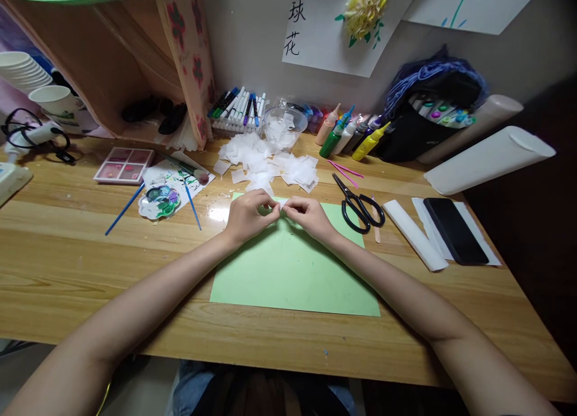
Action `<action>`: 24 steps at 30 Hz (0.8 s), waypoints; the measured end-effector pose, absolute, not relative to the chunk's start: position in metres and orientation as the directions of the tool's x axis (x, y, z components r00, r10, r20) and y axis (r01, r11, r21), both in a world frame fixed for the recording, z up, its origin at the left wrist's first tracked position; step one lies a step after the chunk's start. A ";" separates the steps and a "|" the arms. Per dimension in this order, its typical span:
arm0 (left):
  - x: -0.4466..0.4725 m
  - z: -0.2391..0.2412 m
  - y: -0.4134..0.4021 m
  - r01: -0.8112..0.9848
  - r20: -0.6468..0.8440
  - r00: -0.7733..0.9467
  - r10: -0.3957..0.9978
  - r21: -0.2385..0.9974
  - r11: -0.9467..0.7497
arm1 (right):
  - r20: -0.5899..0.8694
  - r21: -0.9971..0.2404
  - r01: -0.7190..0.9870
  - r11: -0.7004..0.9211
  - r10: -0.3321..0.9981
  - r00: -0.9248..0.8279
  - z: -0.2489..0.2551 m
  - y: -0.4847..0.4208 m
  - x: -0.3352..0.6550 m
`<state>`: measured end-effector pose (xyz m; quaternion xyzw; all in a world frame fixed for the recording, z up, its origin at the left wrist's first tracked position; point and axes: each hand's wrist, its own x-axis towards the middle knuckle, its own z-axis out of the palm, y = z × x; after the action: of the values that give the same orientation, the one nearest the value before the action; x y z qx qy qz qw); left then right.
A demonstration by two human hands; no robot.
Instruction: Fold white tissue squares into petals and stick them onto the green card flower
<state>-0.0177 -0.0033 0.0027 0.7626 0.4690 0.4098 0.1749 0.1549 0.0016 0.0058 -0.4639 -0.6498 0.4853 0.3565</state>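
My left hand and my right hand meet over the far part of a green sheet of paper. Thumb and fingers of both are pinched on a small white paper piece, mostly hidden by the fingertips. Just beyond the hands lie loose piles of white paper squares, one to the left and another to the right. More squares fill a clear plastic cup behind them. Black-handled scissors rest at the right edge of the green sheet.
To the left are a paint palette, blue brushes and a four-pan colour box. Markers and paint bottles line the wall. On the right lie a folded white paper strip, a phone and a white tube-shaped container.
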 end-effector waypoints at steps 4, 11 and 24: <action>-0.018 0.003 -0.004 0.560 0.465 0.233 0.854 0.654 -0.509 | 0.021 -0.964 0.248 0.100 0.952 -0.304 0.004 0.002 0.155; -0.017 0.006 -0.005 0.586 0.472 0.300 0.829 0.595 -0.551 | 0.058 -0.964 0.234 0.126 0.960 -0.275 -0.002 0.004 0.157; -0.019 0.004 0.000 0.542 0.453 0.112 0.885 0.718 -0.436 | 0.063 -0.961 0.246 0.123 0.969 -0.241 -0.001 0.003 0.156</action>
<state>-0.0191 0.0005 0.0040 0.7205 0.4951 0.4460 0.1919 0.1562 0.0031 -0.0013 -0.4754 -0.6388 0.4607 0.3920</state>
